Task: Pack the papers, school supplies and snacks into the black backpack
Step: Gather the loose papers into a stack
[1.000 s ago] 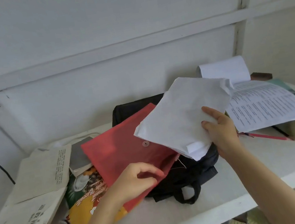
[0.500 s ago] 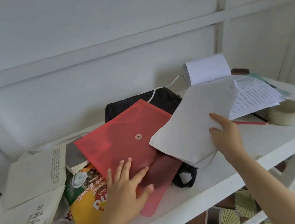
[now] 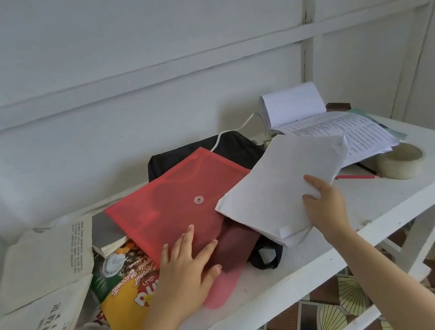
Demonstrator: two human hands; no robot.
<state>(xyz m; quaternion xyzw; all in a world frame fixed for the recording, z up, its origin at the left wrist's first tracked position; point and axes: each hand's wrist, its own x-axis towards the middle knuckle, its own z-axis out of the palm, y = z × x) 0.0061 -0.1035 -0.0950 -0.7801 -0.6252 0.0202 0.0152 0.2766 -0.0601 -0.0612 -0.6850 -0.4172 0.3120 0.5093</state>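
Right hand [image 3: 325, 204] pinches white paper stack [image 3: 280, 186] — red plastic folder [image 3: 176, 203] just left of it, long side slanting up-left. Left hand [image 3: 184, 268] flat, open, pressing folder.

White painted table [image 3: 388, 194] across centre frame, front edge running lower left to right. White plank wall [image 3: 131, 35] filling upper half; horizontal batten [image 3: 138, 77] across it, vertical batten [image 3: 307, 5] upper right. White cable [image 3: 233, 130] curving at back of tabletop, centre. Small brown block [image 3: 339, 106] at far back right. Patterned floor tiles [image 3: 337, 317], brown and yellow-green fan shapes, lower right under the table.
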